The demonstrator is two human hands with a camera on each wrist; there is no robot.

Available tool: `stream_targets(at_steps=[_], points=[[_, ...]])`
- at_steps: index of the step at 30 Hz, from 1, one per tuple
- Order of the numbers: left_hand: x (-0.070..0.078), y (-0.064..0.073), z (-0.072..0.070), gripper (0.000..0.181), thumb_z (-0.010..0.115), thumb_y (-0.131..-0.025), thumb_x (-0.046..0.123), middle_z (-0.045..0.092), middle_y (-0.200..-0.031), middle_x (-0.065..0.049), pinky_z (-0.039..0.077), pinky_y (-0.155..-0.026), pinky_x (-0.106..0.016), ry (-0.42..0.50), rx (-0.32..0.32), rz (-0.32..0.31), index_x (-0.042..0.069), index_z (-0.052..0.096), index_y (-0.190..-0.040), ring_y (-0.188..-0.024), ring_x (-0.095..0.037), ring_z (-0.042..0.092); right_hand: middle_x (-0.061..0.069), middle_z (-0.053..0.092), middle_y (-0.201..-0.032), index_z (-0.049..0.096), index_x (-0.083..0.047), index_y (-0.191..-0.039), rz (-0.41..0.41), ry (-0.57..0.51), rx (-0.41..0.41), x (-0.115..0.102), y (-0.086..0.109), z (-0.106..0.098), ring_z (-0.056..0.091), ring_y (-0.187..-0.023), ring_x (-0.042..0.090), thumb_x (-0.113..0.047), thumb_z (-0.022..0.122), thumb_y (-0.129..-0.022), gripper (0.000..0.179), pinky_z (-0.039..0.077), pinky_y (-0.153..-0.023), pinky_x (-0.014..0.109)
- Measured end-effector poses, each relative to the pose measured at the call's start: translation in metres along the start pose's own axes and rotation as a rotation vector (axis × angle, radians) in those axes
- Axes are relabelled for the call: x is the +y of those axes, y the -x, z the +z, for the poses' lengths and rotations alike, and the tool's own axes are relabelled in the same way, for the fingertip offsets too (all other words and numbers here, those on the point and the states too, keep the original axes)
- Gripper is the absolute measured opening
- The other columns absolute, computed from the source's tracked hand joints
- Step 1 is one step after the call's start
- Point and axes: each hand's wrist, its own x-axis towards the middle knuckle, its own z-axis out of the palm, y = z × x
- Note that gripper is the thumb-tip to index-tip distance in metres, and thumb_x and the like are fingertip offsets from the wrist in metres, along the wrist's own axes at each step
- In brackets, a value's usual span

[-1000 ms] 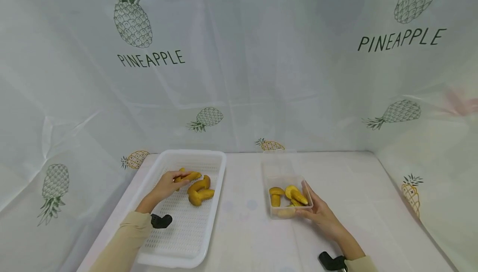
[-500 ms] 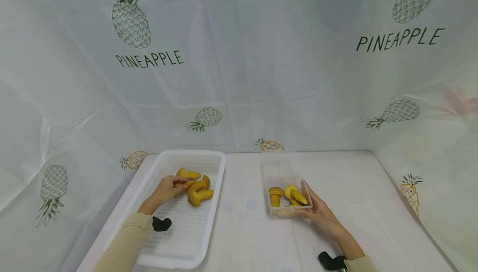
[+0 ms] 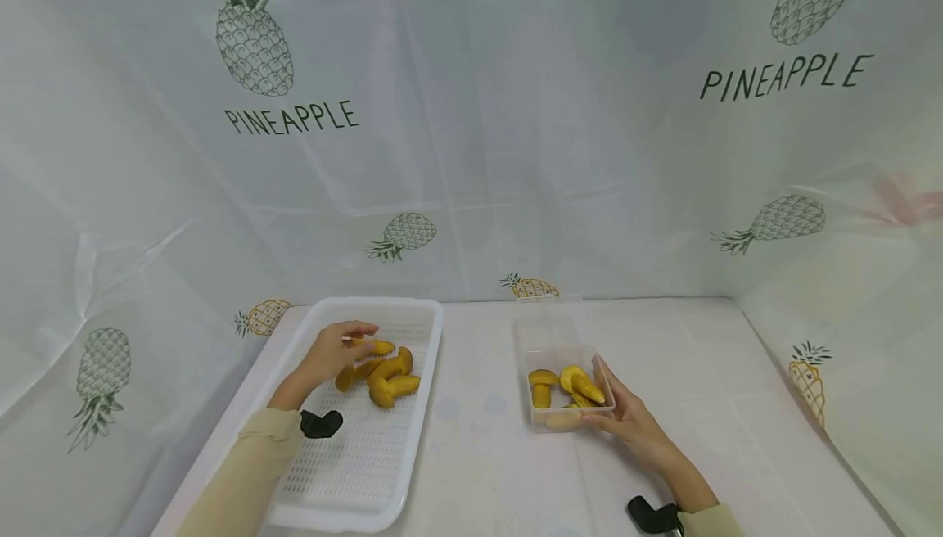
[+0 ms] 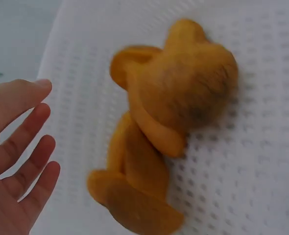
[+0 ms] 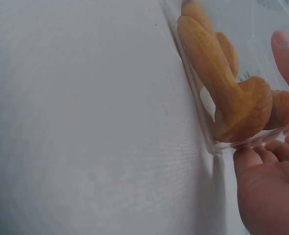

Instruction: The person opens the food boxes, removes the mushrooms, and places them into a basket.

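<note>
My left hand (image 3: 324,357) hovers over the back part of a white perforated plastic basket (image 3: 346,480), thumb and fingers spread with nothing held. Beneath its fingertips lies a yellow-brown mushroom (image 3: 381,347). Others lie against each other just nearer, among them a mushroom (image 3: 394,390) with a rounded cap. The left wrist view has the fingers (image 4: 39,147) apart from the mushroom pile (image 4: 179,93). On the right, my right hand (image 3: 635,426) grips the near right corner of a clear plastic box (image 3: 541,420). Several mushrooms (image 5: 208,63) lie inside it.
The box's clear lid (image 3: 548,326) is folded back behind it on the white table (image 3: 479,480). A pineapple-print sheet (image 3: 471,152) hangs as a wall behind and at both sides. Black wrist mounts (image 3: 322,425) sit at both wrists.
My left hand moved nearer with a mushroom, let it down beside the others, then lifted and moved back with fingers spread. The right hand and the box have stayed put.
</note>
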Motion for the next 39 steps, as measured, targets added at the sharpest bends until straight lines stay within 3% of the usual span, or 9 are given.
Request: stream_targets(at_steps=[10, 16, 19, 24, 30, 39], points=[[0.053, -0.027, 0.018, 0.036, 0.069, -0.096, 0.012, 0.063, -0.127, -0.021, 0.044, -0.101, -0.055, 0.133, -0.074, 0.120, -0.005, 0.064, -0.127, -0.116, -0.041, 0.057, 0.019, -0.003, -0.164, 0.006, -0.010, -0.161, 0.002, 0.002, 0.004, -0.005, -0.001, 0.002, -0.003, -0.145, 0.046, -0.006, 0.071, -0.092, 0.095, 0.021, -0.102, 0.006], [0.087, -0.042, 0.036, 0.035, 0.069, -0.095, 0.012, 0.062, -0.130, -0.017, 0.040, -0.106, -0.054, 0.230, -0.165, 0.154, 0.002, 0.064, -0.129, -0.121, -0.034, 0.055, 0.019, -0.002, -0.164, 0.007, -0.010, -0.161, 0.018, 0.013, 0.014, -0.006, 0.000, 0.002, -0.001, -0.146, 0.045, -0.006, 0.072, -0.091, 0.096, 0.022, -0.101, 0.007], [0.104, -0.049, 0.046, 0.035, 0.071, -0.094, 0.010, 0.063, -0.130, -0.015, 0.042, -0.106, -0.050, 0.237, -0.213, 0.208, 0.003, 0.065, -0.128, -0.122, -0.031, 0.056, 0.017, -0.002, -0.164, 0.007, -0.011, -0.161, 0.017, 0.002, 0.011, -0.005, 0.000, 0.002, -0.001, -0.147, 0.043, -0.006, 0.072, -0.091, 0.096, 0.022, -0.102, 0.006], [0.126, -0.060, 0.069, 0.037, 0.073, -0.091, 0.008, 0.064, -0.130, -0.008, 0.045, -0.105, -0.038, 0.220, -0.291, 0.293, 0.004, 0.066, -0.127, -0.123, -0.025, 0.056, 0.016, -0.001, -0.164, 0.006, -0.014, -0.162, 0.013, 0.004, 0.008, -0.005, 0.000, -0.001, 0.000, -0.147, 0.042, -0.007, 0.072, -0.092, 0.096, 0.021, -0.101, 0.005], [0.146, -0.072, 0.106, 0.036, 0.075, -0.089, 0.007, 0.065, -0.126, -0.007, 0.047, -0.103, -0.034, 0.245, -0.345, 0.370, 0.004, 0.068, -0.124, -0.119, -0.025, 0.058, 0.015, -0.001, -0.165, 0.007, -0.016, -0.162, 0.012, 0.011, 0.013, -0.004, 0.000, -0.002, 0.000, -0.147, 0.042, -0.007, 0.072, -0.092, 0.096, 0.020, -0.101, 0.004], [0.167, -0.085, 0.163, 0.032, 0.075, -0.085, -0.004, 0.067, -0.120, -0.011, 0.049, -0.100, -0.033, 0.346, -0.502, 0.403, -0.001, 0.070, -0.116, -0.114, -0.013, 0.059, 0.020, 0.000, -0.164, 0.007, -0.011, -0.161, 0.024, -0.022, 0.015, -0.005, 0.000, 0.002, -0.002, -0.147, 0.043, -0.006, 0.073, -0.091, 0.096, 0.024, -0.101, 0.007]])
